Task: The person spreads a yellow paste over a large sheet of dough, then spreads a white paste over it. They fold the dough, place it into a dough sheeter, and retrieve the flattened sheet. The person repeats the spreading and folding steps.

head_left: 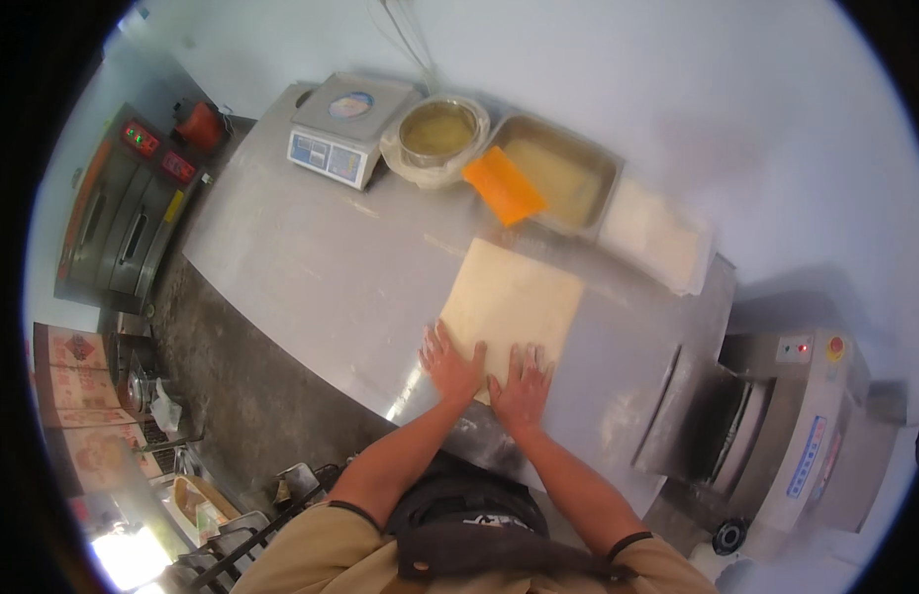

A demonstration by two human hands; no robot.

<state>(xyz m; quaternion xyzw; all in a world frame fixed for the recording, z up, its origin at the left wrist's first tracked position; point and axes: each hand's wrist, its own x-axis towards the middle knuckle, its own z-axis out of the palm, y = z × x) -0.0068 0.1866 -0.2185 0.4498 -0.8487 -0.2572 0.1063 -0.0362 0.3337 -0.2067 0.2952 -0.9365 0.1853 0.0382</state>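
A flat, roughly rectangular sheet of pale dough [513, 297] lies on the metal worktable [318, 260] before me. My left hand [452, 364] rests at the sheet's near left edge with its fingers spread; flour whitens the fingertips. On the near right part of the sheet lies my right hand [521, 390], palm down, fingers apart, also floury. Neither hand grips anything. Beyond the dough, an orange dough scraper [505, 185] leans over the near left corner of a metal tray [611, 189] that holds a pale yellowish substance.
Along the wall stand a digital scale [355, 122], a metal bowl [438, 134] in a plastic bag and a white tray [652, 234] of pale flour-like stuff. A dough sheeter machine [786, 416] adjoins the table's right end. A deck oven [129, 215] stands at the far left.
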